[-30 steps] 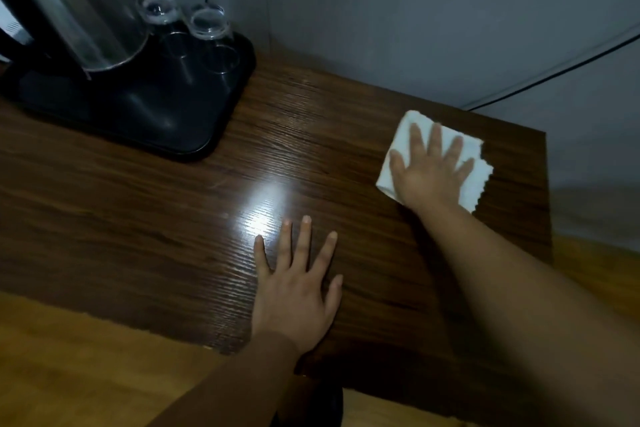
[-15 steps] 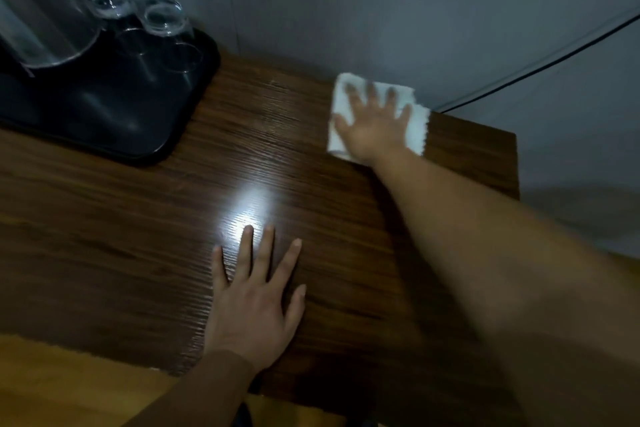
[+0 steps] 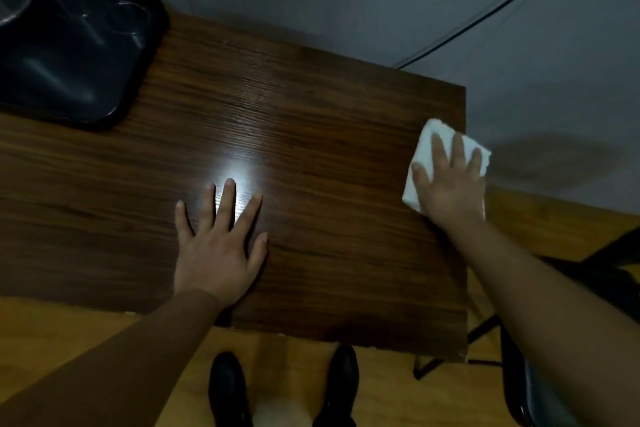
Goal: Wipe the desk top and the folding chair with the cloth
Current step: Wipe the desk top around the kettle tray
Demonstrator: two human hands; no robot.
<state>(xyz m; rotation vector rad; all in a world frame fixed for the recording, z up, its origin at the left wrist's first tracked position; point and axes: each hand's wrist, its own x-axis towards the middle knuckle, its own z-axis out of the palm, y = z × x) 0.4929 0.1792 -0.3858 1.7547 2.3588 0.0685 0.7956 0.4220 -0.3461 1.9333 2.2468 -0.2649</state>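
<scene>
Dark wood surface (image 3: 311, 135), tray (image 3: 69, 55) at far left. Chair (image 3: 540, 388) right, below edge, unwiped. Left hand (image 3: 216, 253) flat, bracing. Right hand (image 3: 450, 187) spread, fingers (image 3: 438, 152) apart, pressing cloth (image 3: 420, 166) at right edge, overhanging toward chair.

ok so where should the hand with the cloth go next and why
Probably draw the right hand and cloth back along the right edge toward the near corner. The cloth overhangs the desk top at that edge, and the left hand lies flat on the middle.
</scene>
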